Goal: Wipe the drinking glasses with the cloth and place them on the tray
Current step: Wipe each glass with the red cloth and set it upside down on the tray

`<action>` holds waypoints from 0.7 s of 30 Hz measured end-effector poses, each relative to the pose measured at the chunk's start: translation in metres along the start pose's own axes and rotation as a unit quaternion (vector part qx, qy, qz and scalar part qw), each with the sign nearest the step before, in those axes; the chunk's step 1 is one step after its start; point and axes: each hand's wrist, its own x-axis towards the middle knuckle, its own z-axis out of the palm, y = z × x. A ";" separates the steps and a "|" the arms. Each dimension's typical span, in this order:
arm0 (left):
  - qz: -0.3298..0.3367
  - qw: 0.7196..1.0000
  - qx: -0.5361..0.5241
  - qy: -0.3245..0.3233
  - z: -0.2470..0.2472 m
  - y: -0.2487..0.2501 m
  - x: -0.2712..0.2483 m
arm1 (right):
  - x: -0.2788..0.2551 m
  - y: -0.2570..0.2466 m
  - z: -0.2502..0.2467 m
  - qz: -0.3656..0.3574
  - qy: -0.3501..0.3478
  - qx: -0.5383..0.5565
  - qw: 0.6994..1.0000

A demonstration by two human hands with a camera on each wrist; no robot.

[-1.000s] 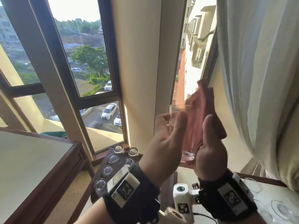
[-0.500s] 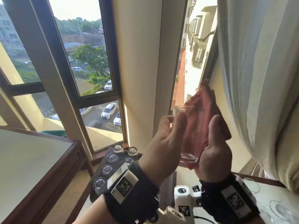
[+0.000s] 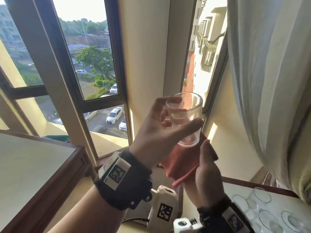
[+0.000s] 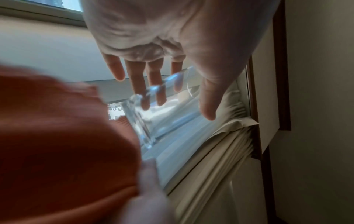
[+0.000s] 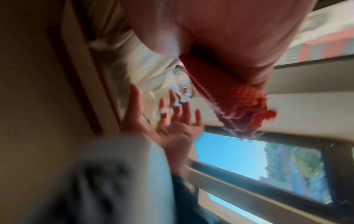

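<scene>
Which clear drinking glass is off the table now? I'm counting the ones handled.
The clear drinking glass held up by the left hand above the red cloth; the other glasses stand on the table at lower right.

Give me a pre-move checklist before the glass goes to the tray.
1. Left hand holds the drinking glass between thumb and fingers: ok.
2. Right hand grips the red cloth: ok.
3. Cloth clear of the glass mouth: ok; it sits under and behind the base.
4. Glass wiped clean: cannot tell.
5. Tray in view, free slot: cannot tell; hidden behind the arms.
6. Unwiped glasses on the right table left to do: cannot tell whether they are unwiped.
</scene>
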 end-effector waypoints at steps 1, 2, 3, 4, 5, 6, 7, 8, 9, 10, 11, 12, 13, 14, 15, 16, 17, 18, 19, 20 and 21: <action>0.007 1.000 0.009 -0.010 0.000 -0.004 -0.002 | 0.005 -0.007 0.001 -0.001 -0.020 0.053 0.998; 0.016 1.000 0.024 -0.012 -0.001 -0.006 -0.005 | 0.007 -0.014 0.003 -0.002 -0.026 0.093 0.995; 0.026 0.998 0.050 -0.006 -0.003 -0.008 -0.007 | 0.009 -0.020 0.002 -0.007 -0.027 0.125 0.992; 0.036 0.996 0.080 0.008 -0.006 -0.010 -0.009 | 0.010 -0.023 0.000 -0.024 -0.026 0.145 0.989; 0.041 0.993 0.105 0.022 -0.011 -0.013 -0.009 | 0.012 -0.024 -0.002 -0.055 -0.017 0.140 0.988; 0.039 0.991 0.120 0.034 -0.017 -0.016 -0.009 | 0.011 -0.025 -0.003 -0.090 -0.003 0.111 0.990; 0.030 0.991 0.121 0.039 -0.021 -0.018 -0.009 | 0.010 -0.025 -0.004 -0.122 0.002 0.072 0.990; 0.018 0.993 0.109 0.036 -0.024 -0.020 -0.010 | 0.009 -0.027 -0.001 -0.143 0.011 0.027 0.989; 0.005 0.995 0.092 0.029 -0.026 -0.025 -0.010 | 0.008 -0.028 0.000 -0.181 0.018 -0.053 0.982; -0.002 0.997 0.077 0.024 -0.024 -0.027 -0.011 | 0.008 -0.032 0.001 -0.262 -0.007 -0.158 0.952; -0.001 0.998 0.064 0.022 -0.022 -0.030 -0.013 | 0.008 -0.037 0.002 -0.361 -0.030 -0.272 0.891; 0.003 0.999 0.050 0.021 -0.020 -0.032 -0.015 | 0.014 -0.040 -0.003 -0.437 -0.047 -0.371 0.818; 0.007 0.999 0.038 0.021 -0.019 -0.033 -0.018 | 0.019 -0.047 -0.005 -0.479 -0.067 -0.425 0.765; 0.010 0.999 0.029 0.020 -0.018 -0.034 -0.020 | 0.023 -0.056 -0.006 -0.496 -0.085 -0.454 0.735; 0.014 1.000 0.023 0.016 -0.017 -0.035 -0.022 | 0.024 -0.064 -0.006 -0.488 -0.098 -0.448 0.743; 0.018 1.000 0.016 0.012 -0.016 -0.034 -0.024 | 0.023 -0.072 -0.007 -0.464 -0.097 -0.432 0.767; 0.023 1.000 0.008 0.009 -0.015 -0.033 -0.027 | 0.021 -0.077 -0.007 -0.404 -0.084 -0.372 0.831; 0.028 1.000 0.001 0.010 -0.015 -0.032 -0.028 | 0.015 -0.080 -0.004 -0.346 -0.066 -0.313 0.882; 0.034 0.999 -0.003 0.012 -0.014 -0.032 -0.029 | 0.011 -0.078 -0.004 -0.283 -0.032 -0.260 0.923; 0.039 0.999 -0.005 0.015 -0.014 -0.033 -0.029 | 0.006 -0.074 -0.003 -0.233 -0.002 -0.235 0.944; 0.042 0.999 -0.005 0.019 -0.015 -0.034 -0.028 | 0.001 -0.068 -0.001 -0.203 0.023 -0.243 0.948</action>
